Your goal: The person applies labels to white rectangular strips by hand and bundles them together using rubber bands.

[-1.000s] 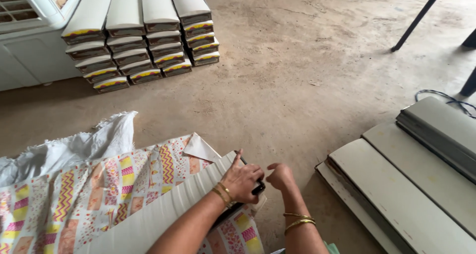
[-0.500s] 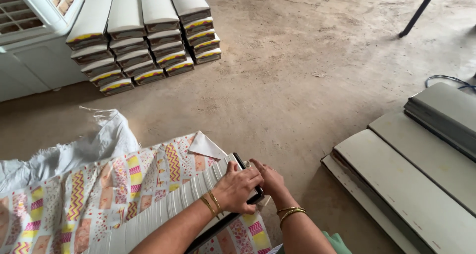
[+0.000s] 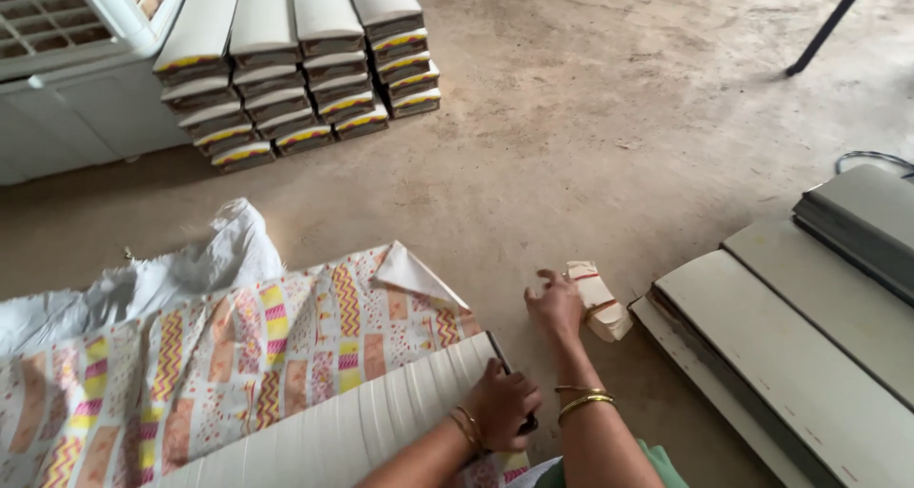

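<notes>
- Left hand (image 3: 503,407), low centre, fingers curled shut on the end of the white panel (image 3: 381,421).
- Right hand (image 3: 557,307) just right of it, fingers spread open, touching the small bundle (image 3: 598,299) on the floor.
- Panel lies on patterned cloth (image 3: 238,355); finished stacks (image 3: 286,59) upper left, more panels (image 3: 781,355) at right remain.

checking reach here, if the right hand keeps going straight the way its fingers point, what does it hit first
The right hand would most likely meet the small banded paper bundle first; it lies just beyond the fingers, though depth is unclear.
</notes>
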